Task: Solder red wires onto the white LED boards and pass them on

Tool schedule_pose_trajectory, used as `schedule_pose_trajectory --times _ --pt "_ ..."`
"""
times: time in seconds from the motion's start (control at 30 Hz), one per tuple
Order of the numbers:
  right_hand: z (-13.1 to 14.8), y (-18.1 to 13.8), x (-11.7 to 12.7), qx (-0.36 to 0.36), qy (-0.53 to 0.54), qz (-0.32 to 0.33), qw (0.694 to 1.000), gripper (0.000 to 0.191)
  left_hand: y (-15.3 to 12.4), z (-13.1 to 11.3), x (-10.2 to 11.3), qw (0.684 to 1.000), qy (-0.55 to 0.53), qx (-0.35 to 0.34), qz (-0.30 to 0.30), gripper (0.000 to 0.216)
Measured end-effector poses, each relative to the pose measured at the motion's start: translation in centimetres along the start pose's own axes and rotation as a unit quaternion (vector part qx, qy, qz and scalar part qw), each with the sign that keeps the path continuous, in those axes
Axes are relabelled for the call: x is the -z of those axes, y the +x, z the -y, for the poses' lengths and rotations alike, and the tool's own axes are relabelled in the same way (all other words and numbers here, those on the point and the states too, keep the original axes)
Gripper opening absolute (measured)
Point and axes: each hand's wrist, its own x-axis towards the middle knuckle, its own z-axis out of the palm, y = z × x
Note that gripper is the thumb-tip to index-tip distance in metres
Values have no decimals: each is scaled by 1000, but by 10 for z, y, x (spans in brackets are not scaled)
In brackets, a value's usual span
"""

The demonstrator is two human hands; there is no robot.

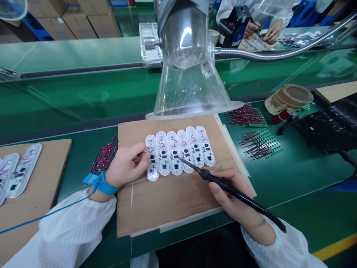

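Six white oblong units (175, 163) in a row on cardboard (167, 201), soldering iron (243, 197) gripped in right hand (234, 208), tip (186, 162) over the row, left hand (128, 163) pinching thin wire (155, 164).

Fairly bright, even light is filling the view; glare is hitting the clear hood (189, 87); reflections are streaking the green panel (69, 100) behind the hood; outer edges are stretching.

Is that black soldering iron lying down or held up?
Held up: the right hand grips the soldering iron, and its metal tip points toward the white strips.
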Motion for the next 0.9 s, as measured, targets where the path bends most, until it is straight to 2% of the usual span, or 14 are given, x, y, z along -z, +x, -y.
schedule_pose_trajectory --times 0.1,0.2,0.33,0.47,0.57,0.7,0.9 --pt "-2 -2 2 12 -20 8 1000 13 0 -2 0 999 34 -31 -23 35" --pt "-4 -3 3 23 -20 23 999 15 -2 -4 -3 998 43 -35 -31 35" --pt "-6 -4 2 35 -14 40 999 15 -3 -7 -13 998 57 -34 -14 38" --pt "-6 -3 1 42 -11 52 998 8 -1 -9 -17 999 47 -26 3 39" --pt "-5 -2 1 47 -6 51 998 3 1 -9 -17 999 41 -13 18 38" --pt "-5 -2 2 44 5 57 997 5 1 -8 -17 999 40 -12 33 39" --pt "-4 -4 1 18 6 29 999 9 -1 -9 -13 1000 14 4 4 37"
